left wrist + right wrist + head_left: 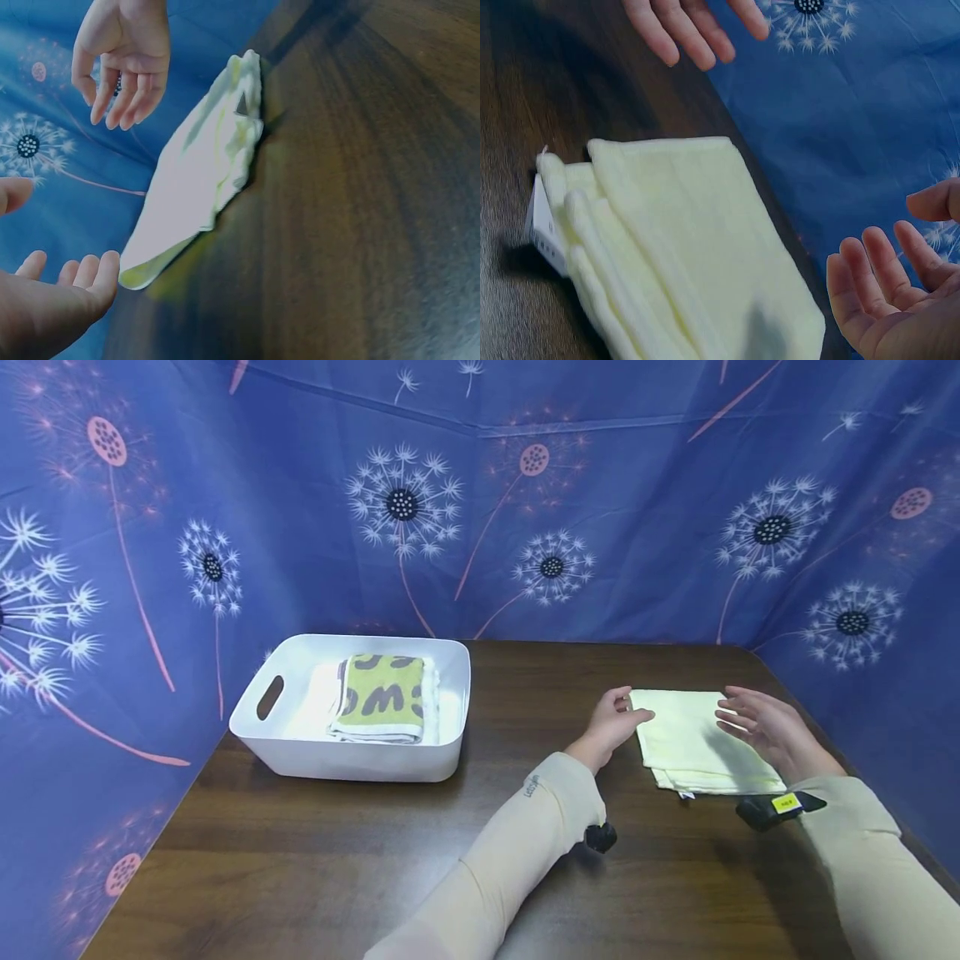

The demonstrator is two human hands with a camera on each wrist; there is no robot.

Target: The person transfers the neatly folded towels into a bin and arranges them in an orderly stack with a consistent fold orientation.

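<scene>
A pale yellow towel [686,735], folded into a layered square, lies on the right part of the table. My left hand [611,722] is at its left edge, thumb and fingers apart and nothing between them. Over the towel's right side hovers my right hand [772,731], fingers loosely bent, holding nothing, its shadow falling on the cloth. In the right wrist view the towel [682,232] shows several stacked layers and a white tag [546,225] at one side. The left wrist view has the towel [191,165] lying between both hands.
To the left stands a white plastic basket [360,760] with an oval handle hole. Inside it lies a folded green and white towel [381,693] with grey lettering. A blue curtain with dandelion prints [480,527] hangs behind and beside the brown wooden table [300,860].
</scene>
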